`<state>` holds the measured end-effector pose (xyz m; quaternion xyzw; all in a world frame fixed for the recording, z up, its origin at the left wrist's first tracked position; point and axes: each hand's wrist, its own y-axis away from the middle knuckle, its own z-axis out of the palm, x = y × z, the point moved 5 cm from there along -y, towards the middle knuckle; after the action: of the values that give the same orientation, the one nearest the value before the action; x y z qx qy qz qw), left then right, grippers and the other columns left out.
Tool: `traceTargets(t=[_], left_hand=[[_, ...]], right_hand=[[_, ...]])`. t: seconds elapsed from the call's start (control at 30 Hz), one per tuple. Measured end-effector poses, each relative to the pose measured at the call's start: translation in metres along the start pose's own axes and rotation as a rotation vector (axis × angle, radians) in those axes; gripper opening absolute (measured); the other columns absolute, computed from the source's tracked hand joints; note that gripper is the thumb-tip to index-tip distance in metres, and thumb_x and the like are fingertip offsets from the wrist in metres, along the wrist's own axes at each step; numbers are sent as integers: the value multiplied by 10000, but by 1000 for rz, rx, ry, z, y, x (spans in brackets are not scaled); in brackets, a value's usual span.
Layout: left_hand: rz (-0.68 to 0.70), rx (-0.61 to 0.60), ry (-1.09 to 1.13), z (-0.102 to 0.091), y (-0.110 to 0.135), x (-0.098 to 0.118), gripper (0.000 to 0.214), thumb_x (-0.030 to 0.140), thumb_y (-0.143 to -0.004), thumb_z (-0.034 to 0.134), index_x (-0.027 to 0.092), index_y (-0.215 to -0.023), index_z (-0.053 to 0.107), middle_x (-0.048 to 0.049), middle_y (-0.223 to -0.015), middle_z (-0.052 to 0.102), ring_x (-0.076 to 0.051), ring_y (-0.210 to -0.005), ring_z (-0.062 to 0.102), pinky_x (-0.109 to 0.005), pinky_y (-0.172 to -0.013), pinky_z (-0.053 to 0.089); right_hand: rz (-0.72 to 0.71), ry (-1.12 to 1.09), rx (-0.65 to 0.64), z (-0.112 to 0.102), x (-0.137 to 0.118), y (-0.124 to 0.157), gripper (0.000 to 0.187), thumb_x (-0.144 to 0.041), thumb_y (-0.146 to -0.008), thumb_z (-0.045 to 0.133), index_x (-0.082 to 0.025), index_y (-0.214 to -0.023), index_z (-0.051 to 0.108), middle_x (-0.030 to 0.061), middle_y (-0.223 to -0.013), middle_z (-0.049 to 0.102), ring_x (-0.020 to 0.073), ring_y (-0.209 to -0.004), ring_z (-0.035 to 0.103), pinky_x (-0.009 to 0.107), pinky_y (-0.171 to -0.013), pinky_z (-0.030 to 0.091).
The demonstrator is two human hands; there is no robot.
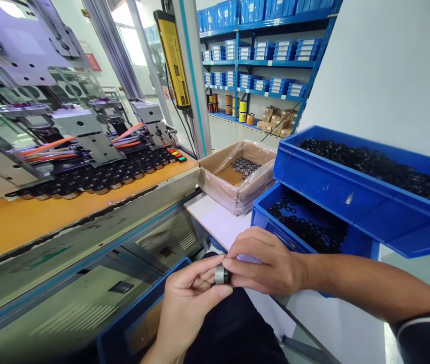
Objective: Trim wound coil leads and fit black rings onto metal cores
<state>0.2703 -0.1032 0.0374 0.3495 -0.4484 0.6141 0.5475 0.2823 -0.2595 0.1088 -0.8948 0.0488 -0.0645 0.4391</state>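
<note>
Above my lap, my left hand (pixel 186 298) is closed round a small stator core (pixel 220 275), a grey metal ring with fine lines on its side. A black plastic piece (pixel 227 276) sits against the core's right end. The fingers of my right hand (pixel 268 263) are pinched together at that black end, touching the part from the right. My fingers hide some of the piece, so I cannot tell how far it is pushed on. The tips of both hands meet just above it.
Black plastic rings fill an upper blue bin (pixel 351 194), stacked above a lower blue bin (pixel 262 217) with more rings. Metal cores lie in a cardboard box (pixel 218 187) lined with plastic. On the left, a machine (pixel 86 136) stands over an orange bench (pixel 66 215) with rows of black-topped parts.
</note>
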Motion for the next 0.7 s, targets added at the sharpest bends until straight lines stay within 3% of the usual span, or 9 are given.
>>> traceTargets(t=[0.13, 0.23, 0.47, 0.57, 0.7], left_hand=[[-94, -45, 40, -2, -2, -8, 377, 114, -583, 888, 248, -927, 814, -66, -823, 810, -181, -694, 766, -221, -684, 621], [-162, -95, 84, -1, -4, -11, 362, 141, -602, 890, 259, -935, 812, -58, -798, 808, -156, -693, 759, -192, -695, 605], [-168, -96, 169, 5, -7, -4, 319, 205, -578, 916, 251, -878, 820, -35, -669, 780, -122, -605, 729, -166, -656, 592], [-182, -49, 158, 7, -5, -11, 330, 209, -564, 921, 242, -875, 818, -36, -684, 781, -138, -614, 730, -204, -650, 609], [-75, 130, 108, 6, 4, -20, 324, 226, -598, 904, 258, -903, 801, -22, -766, 797, -154, -668, 744, -247, -661, 629]], right_hand=[[-117, 113, -18, -3, -4, -2, 187, -210, -917, 652, -43, -1000, 659, 90, -846, 650, 199, -828, 611, 335, -732, 560], [-103, 137, -51, -1, -3, -2, 216, -232, -927, 643, -29, -993, 669, 69, -794, 632, 187, -784, 589, 323, -728, 545], [-69, 116, -63, 3, -2, -2, 235, -250, -970, 579, -28, -1005, 648, 62, -778, 618, 171, -746, 565, 314, -676, 519], [-108, 146, -65, 4, -4, 0, 211, -217, -959, 583, -25, -1024, 641, 73, -808, 628, 177, -766, 586, 315, -685, 528], [-112, 199, -53, 6, -4, 3, 232, -212, -960, 556, -11, -1048, 631, 94, -812, 638, 192, -756, 602, 333, -667, 554]])
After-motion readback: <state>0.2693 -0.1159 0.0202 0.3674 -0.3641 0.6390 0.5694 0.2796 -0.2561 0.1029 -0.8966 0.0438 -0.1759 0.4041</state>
